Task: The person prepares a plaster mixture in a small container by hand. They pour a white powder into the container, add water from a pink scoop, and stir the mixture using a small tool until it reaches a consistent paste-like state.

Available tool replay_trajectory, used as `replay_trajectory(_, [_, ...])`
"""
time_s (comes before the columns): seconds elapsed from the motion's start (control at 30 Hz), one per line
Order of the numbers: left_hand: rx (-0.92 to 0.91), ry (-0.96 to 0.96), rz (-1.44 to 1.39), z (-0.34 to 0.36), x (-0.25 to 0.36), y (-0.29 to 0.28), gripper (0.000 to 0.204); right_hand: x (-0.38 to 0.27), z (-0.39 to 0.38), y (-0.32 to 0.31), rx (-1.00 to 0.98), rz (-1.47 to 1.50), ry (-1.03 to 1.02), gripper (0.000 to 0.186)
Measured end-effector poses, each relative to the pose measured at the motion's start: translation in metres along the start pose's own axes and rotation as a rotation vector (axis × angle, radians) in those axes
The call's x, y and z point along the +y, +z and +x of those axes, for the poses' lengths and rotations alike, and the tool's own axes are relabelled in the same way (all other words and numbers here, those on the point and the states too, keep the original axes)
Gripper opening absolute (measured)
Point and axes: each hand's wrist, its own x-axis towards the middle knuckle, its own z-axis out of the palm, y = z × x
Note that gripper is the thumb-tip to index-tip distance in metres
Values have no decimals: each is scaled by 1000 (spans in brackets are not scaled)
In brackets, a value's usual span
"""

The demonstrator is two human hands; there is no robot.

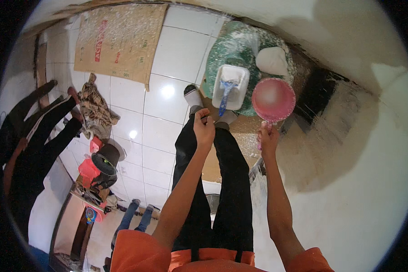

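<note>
Tiles (163, 131), white and glossy, spread across the floor to your left, throwing back two bright spots of light. Far left lies a flattened cardboard sheet (118, 45), dusted with pale specks. Your right hand (268, 140) is closed around the handle of a pink dipper (273, 97), whose round bowl sits over the near right part of a green base (224, 50) thickly spattered with white; you cannot tell from here whether bowl and base touch. Just left of the bowl, a white tray (245, 76) carries a blue-handled brush (223, 102), its handle running over the tray's near edge. A pale bundle (272, 61) rests on the base, just beyond the dipper. Your left hand (205, 127) is raised near the brush handle with its fingers bent inward; whether they pinch anything cannot be told. Pale wall (376, 181) rises along your right side, with a rough grey-brown area (344, 122) across it and a dark patch (319, 93) at its far side. Away to your left, a patterned cloth (95, 109) lies crumpled on the tiles near a person in dark trousers (45, 122), with a dark bucket (105, 164) and a red bag (89, 170) nearer you. Blue-jeaned legs (129, 215) show at the near left.
</note>
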Motion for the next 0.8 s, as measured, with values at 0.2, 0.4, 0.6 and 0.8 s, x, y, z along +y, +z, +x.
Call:
replay_trajectory(0.2, [52, -112, 95, 22, -9, 10, 42, 5, -12, 13, -17, -40, -28, 28])
replay_trajectory(0.4, [106, -41, 247, 34, -10, 22, 28, 13, -9, 32, 44, -180, -93, 32])
replay_trajectory(0.6, [196, -5, 284, 35, -7, 30, 16, 23, -6, 39, 62, -286, -182, 29])
replay_trajectory(0.8, [192, -57, 178, 40, -19, 28, 15, 9, -14, 57, 78, -419, -316, 20])
